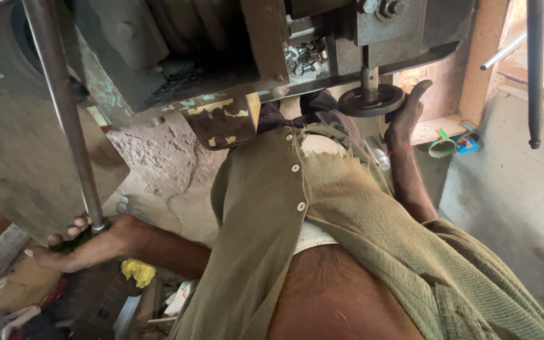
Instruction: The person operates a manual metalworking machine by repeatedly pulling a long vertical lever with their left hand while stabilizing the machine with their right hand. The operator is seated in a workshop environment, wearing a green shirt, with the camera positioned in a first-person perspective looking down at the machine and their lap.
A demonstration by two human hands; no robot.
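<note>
While the left hand sits low at the left of the view, its fingers are curled tightly around the bottom end of a long grey metal lever rod, which rises at a slant from the fist up to the top edge; the fingertips wrap over the rod just below a small collar, so the grip is fully closed on it. The right hand is raised at the far side of the machine, fingers loosely spread and half open, the palm and fingertips resting against the rim of a dark round die disc that hangs on a short vertical shaft under the heavy press machine; whether it pinches anything there cannot be told. A heap of small shiny metal rings lies on a ledge of the machine just above and left of the disc. An olive buttoned shirt fills the middle of the view. Near the right wrist a green ring-shaped object lies on a low ledge, and a yellow rag lies below the left forearm.
</note>
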